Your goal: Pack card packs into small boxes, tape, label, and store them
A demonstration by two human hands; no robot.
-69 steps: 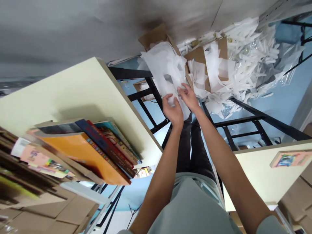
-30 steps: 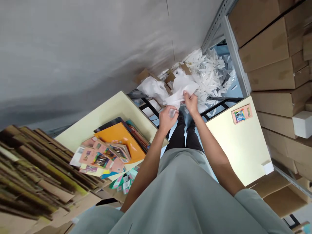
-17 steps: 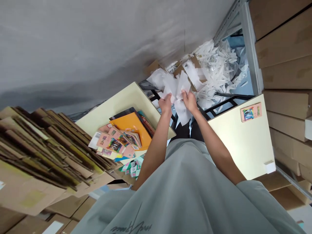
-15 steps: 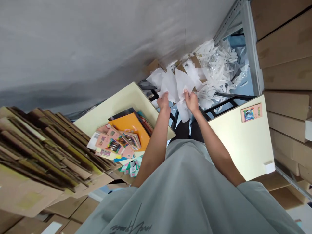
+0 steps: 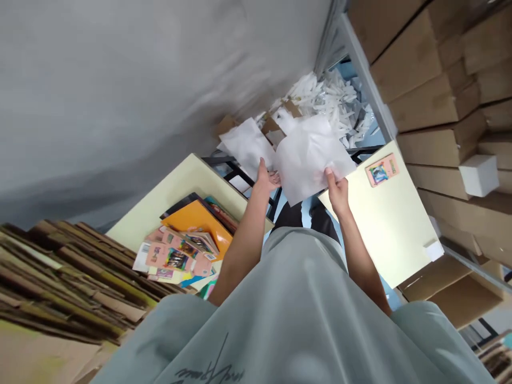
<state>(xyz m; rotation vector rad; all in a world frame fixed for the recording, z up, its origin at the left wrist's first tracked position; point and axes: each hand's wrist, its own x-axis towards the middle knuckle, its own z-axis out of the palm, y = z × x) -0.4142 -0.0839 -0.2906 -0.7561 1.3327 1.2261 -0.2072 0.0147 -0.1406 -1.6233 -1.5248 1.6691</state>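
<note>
Head view: white sheet (image 5: 310, 157) between both hands' fingertips (image 5: 328, 173).

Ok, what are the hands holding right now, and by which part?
A white sheet, spread open between both hands: the left hand grips its left edge, the right hand its right edge.

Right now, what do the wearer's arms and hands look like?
Left hand and right hand are bare: no gloves, rings or watch visible. Forearms uncovered. Short sleeves of a pale grey-green T-shirt, dark script printed on its front.
</note>
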